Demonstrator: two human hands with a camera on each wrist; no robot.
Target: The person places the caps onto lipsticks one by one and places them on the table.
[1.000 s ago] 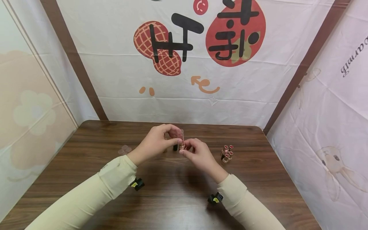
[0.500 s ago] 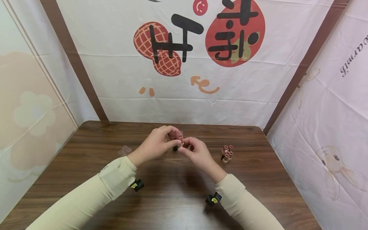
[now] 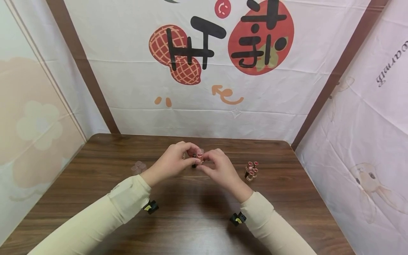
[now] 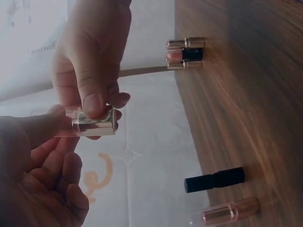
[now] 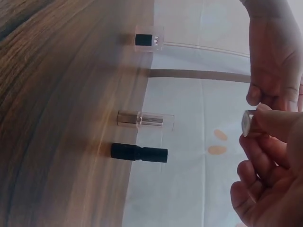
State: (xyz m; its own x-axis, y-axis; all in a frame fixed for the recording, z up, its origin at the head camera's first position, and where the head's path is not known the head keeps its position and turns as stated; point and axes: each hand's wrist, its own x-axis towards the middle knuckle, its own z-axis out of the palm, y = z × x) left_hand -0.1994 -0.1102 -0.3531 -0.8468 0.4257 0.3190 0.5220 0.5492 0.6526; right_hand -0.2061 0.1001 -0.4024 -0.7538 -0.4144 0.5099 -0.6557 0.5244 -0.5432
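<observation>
In the head view, my left hand [image 3: 173,157] and right hand [image 3: 221,164] meet over the middle of the table around one rose-gold lipstick [image 3: 199,156]. My left thumb and fingers pinch its clear cap [image 4: 71,115], which sits over the lipstick's upper part. The shiny base is pinched by my right thumb and fingers, as the left wrist view shows. Fingers hide part of both pieces. Just beyond the hands, a black lipstick tube [image 5: 139,152] stands upright beside a rose-gold lipstick under a clear cap [image 5: 168,122].
Several uncapped lipsticks [image 3: 251,171] stand in a cluster to the right on the brown wooden table [image 3: 191,219]. A group of clear caps [image 3: 139,166] stands on the left, with a black piece [image 5: 143,39] among them. A printed cloth [image 3: 197,120] hangs behind the table.
The clear cap, earlier held above the lipstick in my left hand, has come down over it. Both hands have drawn closer together; the standing lipsticks and caps have stayed put.
</observation>
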